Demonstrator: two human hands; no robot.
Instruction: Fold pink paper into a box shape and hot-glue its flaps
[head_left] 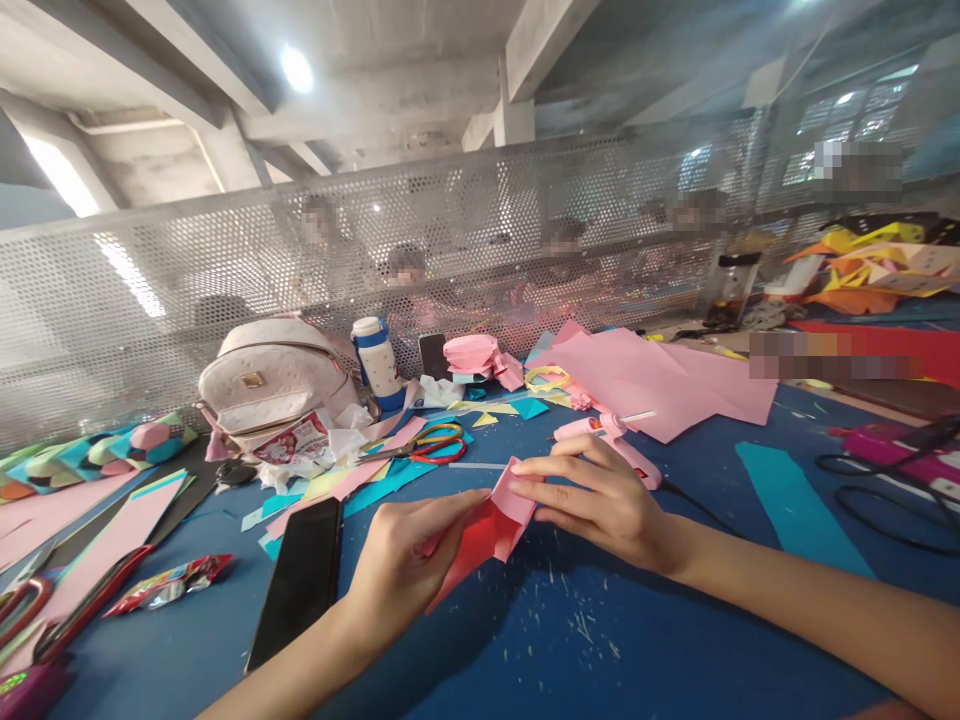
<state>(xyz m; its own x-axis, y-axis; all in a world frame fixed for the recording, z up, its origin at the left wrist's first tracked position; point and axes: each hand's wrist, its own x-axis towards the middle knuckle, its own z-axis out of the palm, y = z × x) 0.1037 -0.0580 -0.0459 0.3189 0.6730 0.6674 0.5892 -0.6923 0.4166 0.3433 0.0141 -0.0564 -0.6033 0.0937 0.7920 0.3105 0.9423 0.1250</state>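
Between my hands is a piece of folded pink paper [480, 545], its inner side looking red in the shade. My left hand [412, 555] pinches it from the left, thumb and fingers closed on its edge. My right hand [600, 500] grips the upper right flap between thumb and fingertips. Just behind my right hand lies a pink glue gun [611, 440] with a dark cord. Red-handled scissors [431, 445] rest on paper scraps beyond my left hand. A black phone [300, 575] lies left of my left wrist.
A backpack [277, 385], a flask [377, 362] and pink paper sheets [660, 375] stand or lie along the back, before a perforated metal screen [480, 220]. At left are a snack packet [172, 582] and more scissors [82, 610]. A blue paper strip [799, 510] lies right.
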